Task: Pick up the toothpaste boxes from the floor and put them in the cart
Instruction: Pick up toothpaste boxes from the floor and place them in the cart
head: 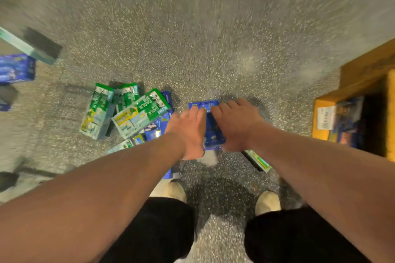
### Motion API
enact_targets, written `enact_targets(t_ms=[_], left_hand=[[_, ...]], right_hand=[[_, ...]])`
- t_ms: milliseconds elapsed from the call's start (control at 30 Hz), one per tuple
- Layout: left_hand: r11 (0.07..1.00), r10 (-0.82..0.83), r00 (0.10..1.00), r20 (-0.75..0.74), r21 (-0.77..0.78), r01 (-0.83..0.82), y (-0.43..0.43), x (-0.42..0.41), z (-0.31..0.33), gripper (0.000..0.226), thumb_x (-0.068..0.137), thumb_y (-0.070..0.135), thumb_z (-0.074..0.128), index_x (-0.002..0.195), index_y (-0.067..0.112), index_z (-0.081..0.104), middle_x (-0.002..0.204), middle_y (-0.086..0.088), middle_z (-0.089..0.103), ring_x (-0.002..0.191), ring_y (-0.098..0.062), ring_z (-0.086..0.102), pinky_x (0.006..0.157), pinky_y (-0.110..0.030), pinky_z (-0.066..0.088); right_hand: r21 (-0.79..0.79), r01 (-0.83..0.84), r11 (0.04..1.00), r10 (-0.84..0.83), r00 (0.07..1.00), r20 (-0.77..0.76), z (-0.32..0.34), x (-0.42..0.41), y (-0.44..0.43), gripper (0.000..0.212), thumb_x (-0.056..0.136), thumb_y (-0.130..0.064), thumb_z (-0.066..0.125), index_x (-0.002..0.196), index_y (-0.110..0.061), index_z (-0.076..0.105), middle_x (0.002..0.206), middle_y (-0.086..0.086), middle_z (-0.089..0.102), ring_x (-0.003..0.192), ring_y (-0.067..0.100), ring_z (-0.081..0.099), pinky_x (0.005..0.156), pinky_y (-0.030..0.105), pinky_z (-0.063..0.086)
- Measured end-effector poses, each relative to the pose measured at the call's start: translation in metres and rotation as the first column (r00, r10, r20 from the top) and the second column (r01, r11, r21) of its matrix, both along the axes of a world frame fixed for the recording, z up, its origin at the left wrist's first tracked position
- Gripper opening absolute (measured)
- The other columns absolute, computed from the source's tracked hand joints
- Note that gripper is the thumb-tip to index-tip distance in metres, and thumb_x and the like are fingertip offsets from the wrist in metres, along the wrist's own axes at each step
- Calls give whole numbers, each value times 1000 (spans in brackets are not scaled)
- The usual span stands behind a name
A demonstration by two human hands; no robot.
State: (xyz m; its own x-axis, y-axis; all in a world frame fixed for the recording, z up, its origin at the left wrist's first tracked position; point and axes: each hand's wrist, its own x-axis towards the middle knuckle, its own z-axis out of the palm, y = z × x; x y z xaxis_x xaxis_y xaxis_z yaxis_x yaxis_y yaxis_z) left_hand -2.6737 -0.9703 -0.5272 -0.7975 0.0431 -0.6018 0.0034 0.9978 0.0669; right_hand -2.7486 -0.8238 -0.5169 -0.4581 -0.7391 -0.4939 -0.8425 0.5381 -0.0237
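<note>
A blue toothpaste box (pixel 212 128) is pressed between my two hands in the middle of the view, above the speckled floor. My left hand (pixel 189 132) grips its left side and my right hand (pixel 236 126) grips its right side. Left of my hands lies a heap of green toothpaste boxes (pixel 141 111) and more blue toothpaste boxes (pixel 154 130) on the floor. Another green box (pixel 257 160) lies under my right wrist. The yellow cart (pixel 322 117) stands at the right edge with blue boxes (pixel 348 121) inside. The picture is blurred by motion.
A further blue box (pixel 16 68) and a pale green edge (pixel 27 47) sit at the far left. My two feet in light shoes (pixel 267 202) stand on the floor below my hands. Bare speckled floor (pixel 203 38) stretches ahead.
</note>
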Motion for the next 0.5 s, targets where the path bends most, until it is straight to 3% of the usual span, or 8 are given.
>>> enact_targets(t_ms=[133, 267, 400, 500], left_hand=[[999, -24, 998, -58, 47, 26, -15, 13, 165, 79, 66, 45, 77, 127, 15, 38, 120, -6, 46, 116, -28, 52, 97, -43, 41], [996, -48, 991, -126, 64, 56, -27, 36, 307, 65, 66, 40, 72, 117, 20, 37, 110, -1, 40, 109, -26, 50, 93, -41, 40], [995, -97, 977, -190, 20, 102, -36, 63, 408, 73, 67, 38, 75, 125, 17, 36, 121, -4, 43, 115, -27, 49, 97, -44, 41], [996, -91, 955, -284, -11, 91, -41, 93, 474, 72, 67, 38, 74, 124, 16, 36, 121, -5, 44, 113, -29, 50, 95, -44, 44]], right_hand=[[-36, 38, 999, -38, 999, -10, 167, 19, -9, 73, 72, -57, 63, 129, -17, 41, 118, 3, 53, 109, 24, 53, 98, 41, 39], [-73, 84, 994, -88, 994, -59, 307, 50, -16, 64, 71, -56, 61, 120, -19, 43, 109, 0, 53, 100, 22, 53, 93, 40, 42], [-136, 111, 984, -135, 975, -178, 407, 79, -23, 62, 64, -66, 62, 106, -22, 48, 99, -1, 55, 91, 24, 56, 78, 38, 35], [-148, 22, 989, -58, 969, -241, 479, 100, -25, 71, 62, -73, 61, 109, -22, 48, 105, 2, 56, 99, 27, 56, 80, 40, 34]])
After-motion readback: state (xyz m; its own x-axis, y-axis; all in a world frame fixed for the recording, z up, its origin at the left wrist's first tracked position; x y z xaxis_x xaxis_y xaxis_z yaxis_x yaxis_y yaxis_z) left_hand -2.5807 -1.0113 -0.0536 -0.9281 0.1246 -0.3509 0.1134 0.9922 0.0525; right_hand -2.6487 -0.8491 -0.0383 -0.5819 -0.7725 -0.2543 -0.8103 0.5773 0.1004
